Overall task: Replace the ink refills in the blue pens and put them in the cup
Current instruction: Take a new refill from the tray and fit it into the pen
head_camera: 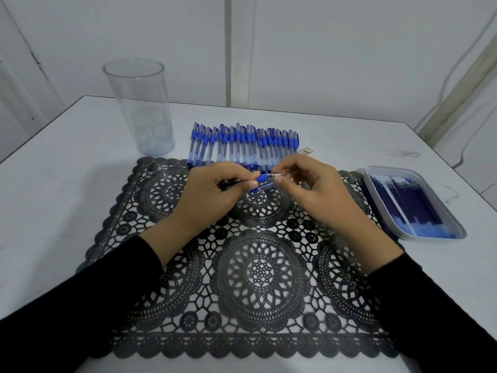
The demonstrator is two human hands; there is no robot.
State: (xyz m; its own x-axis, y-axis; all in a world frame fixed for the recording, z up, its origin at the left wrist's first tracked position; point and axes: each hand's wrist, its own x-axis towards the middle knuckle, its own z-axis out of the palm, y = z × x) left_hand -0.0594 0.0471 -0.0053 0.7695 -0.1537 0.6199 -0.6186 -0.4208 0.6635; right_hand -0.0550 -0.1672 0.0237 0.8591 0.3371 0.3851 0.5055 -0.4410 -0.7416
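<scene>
The left hand [212, 192] is gripping a pen [262, 177] by its barrel, and the right hand [314, 192] is pinching its tip end, so both are clamped on it. Just beyond the grip a row of pens [244, 146] is lying; the cup [138, 109] is standing far to its left, and the tray [457, 228] of refills [403, 200] is sitting to its right.

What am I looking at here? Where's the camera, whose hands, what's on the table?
No robot here: a person works bare-handed. The single picture comes from a camera worn on the head, looking down. On the white table lie a black lace mat, a row of blue pens, a clear cup with no pens in it, and, at right, a tray of dark refills. The left hand holds one pen above the mat; the right hand pinches its tip end.
</scene>
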